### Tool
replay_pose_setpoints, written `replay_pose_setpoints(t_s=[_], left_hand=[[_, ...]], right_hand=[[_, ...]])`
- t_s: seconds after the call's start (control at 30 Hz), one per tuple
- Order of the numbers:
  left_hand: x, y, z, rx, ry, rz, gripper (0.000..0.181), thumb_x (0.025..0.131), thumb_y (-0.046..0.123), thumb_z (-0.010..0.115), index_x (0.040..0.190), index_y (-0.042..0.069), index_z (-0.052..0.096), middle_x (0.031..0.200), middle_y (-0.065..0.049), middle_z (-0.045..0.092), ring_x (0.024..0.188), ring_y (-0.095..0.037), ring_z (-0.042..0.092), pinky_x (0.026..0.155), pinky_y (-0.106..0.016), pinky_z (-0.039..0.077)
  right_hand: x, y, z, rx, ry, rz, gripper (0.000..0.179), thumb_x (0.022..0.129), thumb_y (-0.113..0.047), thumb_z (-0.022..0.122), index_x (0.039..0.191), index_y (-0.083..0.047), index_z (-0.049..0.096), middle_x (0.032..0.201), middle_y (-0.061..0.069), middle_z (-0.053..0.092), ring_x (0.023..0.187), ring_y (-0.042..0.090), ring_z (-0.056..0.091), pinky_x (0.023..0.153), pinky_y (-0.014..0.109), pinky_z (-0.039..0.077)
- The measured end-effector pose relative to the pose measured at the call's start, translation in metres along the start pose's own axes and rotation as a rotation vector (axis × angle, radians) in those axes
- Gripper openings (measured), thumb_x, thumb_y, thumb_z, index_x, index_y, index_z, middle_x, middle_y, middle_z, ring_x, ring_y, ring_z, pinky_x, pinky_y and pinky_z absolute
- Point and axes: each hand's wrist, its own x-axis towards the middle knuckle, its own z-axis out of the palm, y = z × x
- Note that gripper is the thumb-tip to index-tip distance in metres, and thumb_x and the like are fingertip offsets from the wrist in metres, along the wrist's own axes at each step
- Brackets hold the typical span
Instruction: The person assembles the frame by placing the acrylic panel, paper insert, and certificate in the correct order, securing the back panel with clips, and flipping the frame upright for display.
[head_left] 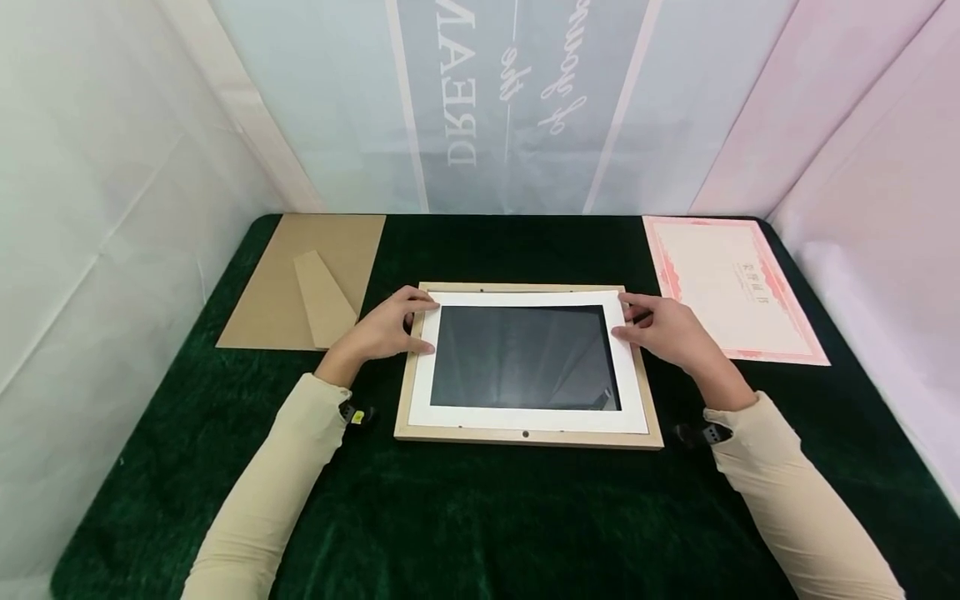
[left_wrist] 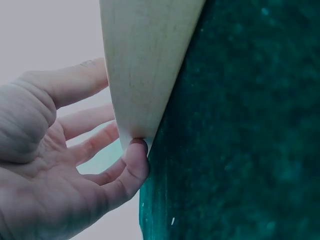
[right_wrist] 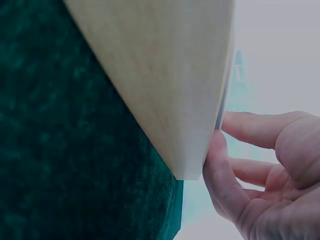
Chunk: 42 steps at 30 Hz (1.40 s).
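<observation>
A pale wooden picture frame (head_left: 525, 437) lies on the table with a white mat board (head_left: 633, 383) set over it. Through the mat's window shows a dark, glossy pane (head_left: 525, 358). My left hand (head_left: 390, 323) rests thumb and fingertips on the mat's left border near the far corner. In the left wrist view the little finger (left_wrist: 136, 162) lies against the frame's side. Opposite, my right hand (head_left: 663, 329) touches the mat's right border with thumb and fingers spread. From the right wrist, a finger (right_wrist: 220, 165) is right at the frame's edge, its tip partly hidden.
A brown backing board (head_left: 262, 300) with an easel stand (head_left: 324, 300) lies at the far left. At the far right is a pink-bordered printed sheet (head_left: 727, 292). Dark green cloth (head_left: 487, 517) covers the table, with fabric walls (head_left: 517, 100) at the back and sides.
</observation>
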Motion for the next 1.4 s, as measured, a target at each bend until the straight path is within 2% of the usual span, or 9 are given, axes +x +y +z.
replay_pose_setpoints(t_s=[0.3,0.43,0.53,0.67,1.07,1.4], left_hand=[[-0.001,0.0,0.0,0.011,-0.012,0.003,0.07,0.084,0.018,0.081,0.144,0.002,0.05,0.151,-0.014,0.039,0.105,-0.029,0.052,0.088,-0.041,0.047],[-0.003,0.001,-0.001,0.023,-0.044,-0.012,0.077,0.082,0.021,0.083,0.147,0.003,0.047,0.153,-0.012,0.035,0.11,-0.03,0.052,0.091,-0.041,0.048],[-0.004,0.0,-0.001,0.042,-0.089,-0.003,0.087,0.079,0.023,0.086,0.15,0.003,0.042,0.155,-0.011,0.029,0.123,-0.031,0.046,0.102,-0.045,0.046],[-0.005,-0.002,-0.001,0.044,-0.128,0.013,0.093,0.077,0.024,0.088,0.153,0.004,0.037,0.157,-0.011,0.024,0.137,-0.032,0.032,0.114,-0.051,0.036],[-0.004,-0.002,0.0,0.023,-0.134,0.0,0.094,0.077,0.023,0.087,0.154,0.005,0.035,0.159,-0.01,0.022,0.14,-0.031,0.028,0.115,-0.051,0.035],[-0.007,-0.002,0.0,0.012,-0.129,0.0,0.093,0.078,0.024,0.086,0.154,0.005,0.035,0.159,-0.01,0.022,0.142,-0.032,0.027,0.116,-0.053,0.033]], right_hand=[[0.001,-0.003,0.0,-0.047,-0.037,-0.005,0.067,0.092,-0.021,0.072,0.149,-0.003,0.043,0.13,0.022,0.057,0.103,0.034,0.06,0.074,0.033,0.054],[0.002,-0.001,-0.002,-0.089,-0.059,-0.058,0.067,0.089,-0.018,0.075,0.147,-0.003,0.046,0.128,0.023,0.053,0.096,0.032,0.057,0.07,0.032,0.05],[0.001,0.003,-0.002,-0.106,-0.076,-0.104,0.068,0.087,-0.016,0.078,0.146,-0.004,0.048,0.131,0.025,0.045,0.096,0.031,0.054,0.069,0.033,0.049],[0.001,0.007,-0.001,-0.119,-0.089,-0.132,0.066,0.087,-0.017,0.078,0.145,-0.003,0.05,0.138,0.027,0.036,0.1,0.034,0.05,0.072,0.034,0.049],[0.002,0.011,0.001,-0.123,-0.102,-0.164,0.065,0.09,-0.019,0.075,0.146,-0.001,0.047,0.137,0.026,0.032,0.099,0.031,0.046,0.069,0.028,0.044],[0.004,0.013,0.002,-0.11,-0.109,-0.156,0.065,0.09,-0.018,0.074,0.147,-0.002,0.047,0.139,0.026,0.031,0.101,0.032,0.046,0.071,0.03,0.046]])
